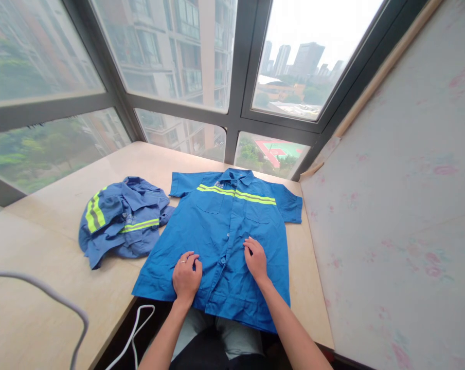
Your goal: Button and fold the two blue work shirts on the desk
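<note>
A blue short-sleeved work shirt [225, 226] with a yellow reflective chest stripe lies spread front-up on the wooden table [55, 288], its hem hanging over the near edge. My left hand [186, 275] rests on the lower left front panel with fingers curled down onto the cloth; a ring shows on one finger. My right hand [255, 259] lies on the lower right panel beside the button placket, fingers stretched flat. Neither hand holds anything.
A crumpled pile of similar blue clothes [120, 218] with reflective stripes sits left of the shirt. A white cable [63, 308] loops across the table's near left and hangs by my lap. Large windows [171, 56] run behind; a floral-patterned wall [402, 216] closes the right side.
</note>
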`<action>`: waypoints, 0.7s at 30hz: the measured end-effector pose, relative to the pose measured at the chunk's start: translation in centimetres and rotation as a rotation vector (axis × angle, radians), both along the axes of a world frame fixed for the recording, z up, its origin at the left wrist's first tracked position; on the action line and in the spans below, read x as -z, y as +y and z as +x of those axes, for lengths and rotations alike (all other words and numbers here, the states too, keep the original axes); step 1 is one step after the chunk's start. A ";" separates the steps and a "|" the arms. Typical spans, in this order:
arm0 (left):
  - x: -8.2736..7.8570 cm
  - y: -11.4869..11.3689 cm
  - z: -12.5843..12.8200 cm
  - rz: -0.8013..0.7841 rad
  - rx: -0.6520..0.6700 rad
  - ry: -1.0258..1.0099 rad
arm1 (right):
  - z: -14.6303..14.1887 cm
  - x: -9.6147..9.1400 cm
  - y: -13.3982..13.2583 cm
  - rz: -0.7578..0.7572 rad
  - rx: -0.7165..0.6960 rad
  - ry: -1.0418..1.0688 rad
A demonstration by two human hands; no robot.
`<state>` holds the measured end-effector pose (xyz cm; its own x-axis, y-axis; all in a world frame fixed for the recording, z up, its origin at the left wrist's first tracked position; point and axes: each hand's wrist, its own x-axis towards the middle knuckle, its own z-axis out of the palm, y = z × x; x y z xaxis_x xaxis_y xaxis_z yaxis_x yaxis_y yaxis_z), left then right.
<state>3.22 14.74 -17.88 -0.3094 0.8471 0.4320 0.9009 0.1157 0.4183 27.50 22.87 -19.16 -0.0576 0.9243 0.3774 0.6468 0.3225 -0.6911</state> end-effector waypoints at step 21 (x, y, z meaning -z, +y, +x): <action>-0.3 -0.2 0.3 -0.026 -0.004 -0.056 | 0.1 0.4 0.2 0.005 0.020 0.043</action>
<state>3.47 14.54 -17.60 -0.3365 0.8563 0.3918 0.8754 0.1311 0.4652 27.61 23.03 -19.56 -0.0226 0.9233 0.3835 0.6226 0.3131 -0.7172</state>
